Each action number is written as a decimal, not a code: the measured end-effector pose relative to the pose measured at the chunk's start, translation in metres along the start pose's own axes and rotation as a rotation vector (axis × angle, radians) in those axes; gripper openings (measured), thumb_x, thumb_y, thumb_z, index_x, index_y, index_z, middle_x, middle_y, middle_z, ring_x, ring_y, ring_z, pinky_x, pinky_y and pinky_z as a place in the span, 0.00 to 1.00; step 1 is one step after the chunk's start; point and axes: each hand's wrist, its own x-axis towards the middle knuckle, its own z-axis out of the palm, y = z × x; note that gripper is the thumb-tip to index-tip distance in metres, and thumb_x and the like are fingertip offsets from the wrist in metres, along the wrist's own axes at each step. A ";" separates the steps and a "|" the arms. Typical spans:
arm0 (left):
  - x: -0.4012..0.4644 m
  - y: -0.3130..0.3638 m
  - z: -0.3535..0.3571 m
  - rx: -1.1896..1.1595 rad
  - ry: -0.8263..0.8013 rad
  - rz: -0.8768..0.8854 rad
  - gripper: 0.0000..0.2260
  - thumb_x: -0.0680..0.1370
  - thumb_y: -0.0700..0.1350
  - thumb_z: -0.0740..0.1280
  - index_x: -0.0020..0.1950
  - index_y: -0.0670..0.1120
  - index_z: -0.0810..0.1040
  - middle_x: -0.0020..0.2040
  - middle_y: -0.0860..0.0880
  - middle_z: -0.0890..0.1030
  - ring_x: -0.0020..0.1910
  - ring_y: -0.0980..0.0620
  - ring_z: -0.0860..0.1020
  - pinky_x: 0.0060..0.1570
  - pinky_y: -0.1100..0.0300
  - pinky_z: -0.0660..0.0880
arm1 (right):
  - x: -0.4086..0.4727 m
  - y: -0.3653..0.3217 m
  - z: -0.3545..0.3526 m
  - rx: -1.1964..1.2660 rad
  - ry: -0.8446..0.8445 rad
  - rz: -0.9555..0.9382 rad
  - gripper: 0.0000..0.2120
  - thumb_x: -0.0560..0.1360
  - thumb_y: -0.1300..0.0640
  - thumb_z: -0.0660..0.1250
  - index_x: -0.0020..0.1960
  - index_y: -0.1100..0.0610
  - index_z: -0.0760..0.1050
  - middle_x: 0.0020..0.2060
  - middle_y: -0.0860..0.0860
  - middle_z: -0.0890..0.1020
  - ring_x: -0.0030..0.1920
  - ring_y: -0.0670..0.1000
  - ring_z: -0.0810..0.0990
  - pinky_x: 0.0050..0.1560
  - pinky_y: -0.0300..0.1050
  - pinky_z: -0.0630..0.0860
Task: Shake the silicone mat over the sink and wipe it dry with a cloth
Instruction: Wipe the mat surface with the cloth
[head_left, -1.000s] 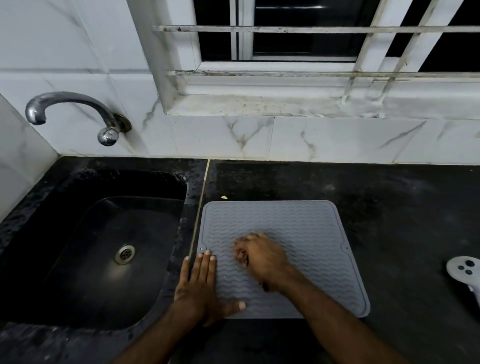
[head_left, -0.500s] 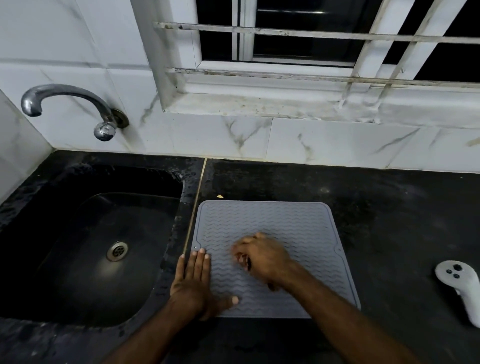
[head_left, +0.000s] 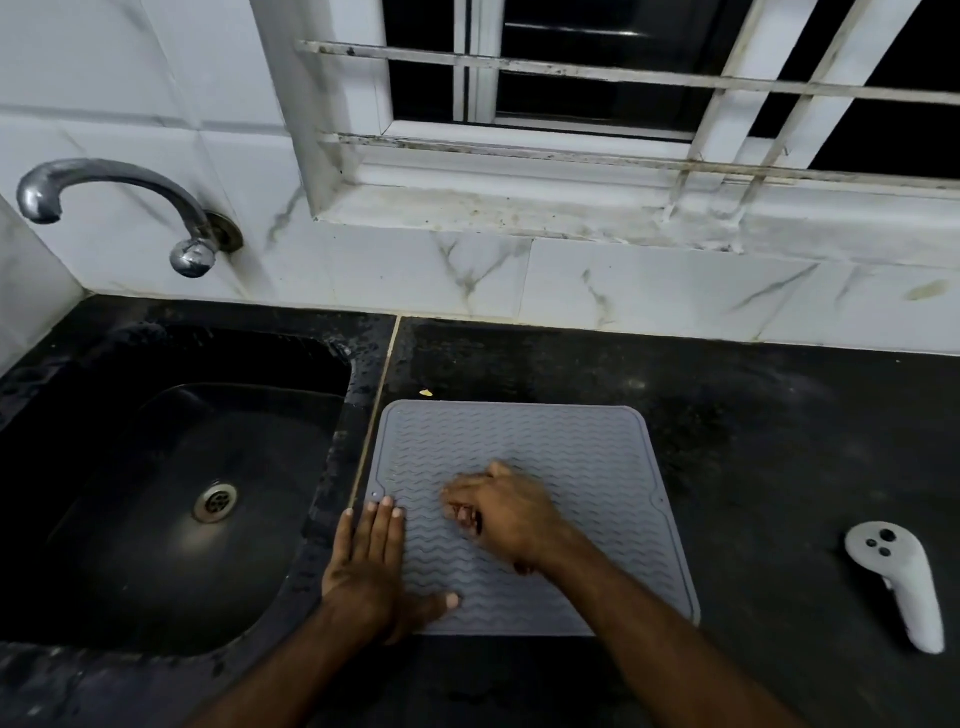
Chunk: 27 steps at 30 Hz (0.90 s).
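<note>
Left hand flat on the grey ribbed silicone mat — right hand curled, what it holds unclear.

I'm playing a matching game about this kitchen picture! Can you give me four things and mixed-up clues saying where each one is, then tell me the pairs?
Things:
1. silicone mat
2. left hand
3. tap
4. white controller

Clues:
A. fixed to the wall above the sink
B. lying alone on the counter, far right
C. pressed flat on the mat's left edge
D. spread flat on the counter beside the sink

Pairs: 1-D, 2-C, 3-A, 4-B
</note>
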 end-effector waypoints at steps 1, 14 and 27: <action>0.000 -0.001 0.000 0.002 -0.001 -0.002 0.59 0.61 0.84 0.38 0.74 0.42 0.25 0.75 0.44 0.24 0.73 0.46 0.23 0.70 0.40 0.26 | -0.005 0.009 0.002 0.004 0.006 0.008 0.20 0.81 0.52 0.62 0.72 0.42 0.71 0.73 0.39 0.71 0.62 0.51 0.69 0.59 0.50 0.70; -0.005 0.004 -0.005 0.032 -0.024 -0.011 0.57 0.65 0.82 0.41 0.74 0.40 0.25 0.75 0.42 0.25 0.74 0.44 0.24 0.71 0.41 0.27 | -0.053 0.092 -0.017 0.103 0.038 0.305 0.14 0.77 0.43 0.64 0.62 0.35 0.76 0.60 0.46 0.78 0.56 0.50 0.75 0.59 0.51 0.75; 0.000 0.000 0.000 -0.012 -0.019 -0.014 0.61 0.59 0.85 0.38 0.75 0.43 0.25 0.76 0.45 0.25 0.74 0.47 0.24 0.69 0.38 0.26 | -0.073 0.081 0.014 -0.009 0.216 0.282 0.17 0.82 0.50 0.58 0.69 0.42 0.74 0.69 0.39 0.75 0.62 0.50 0.70 0.61 0.49 0.67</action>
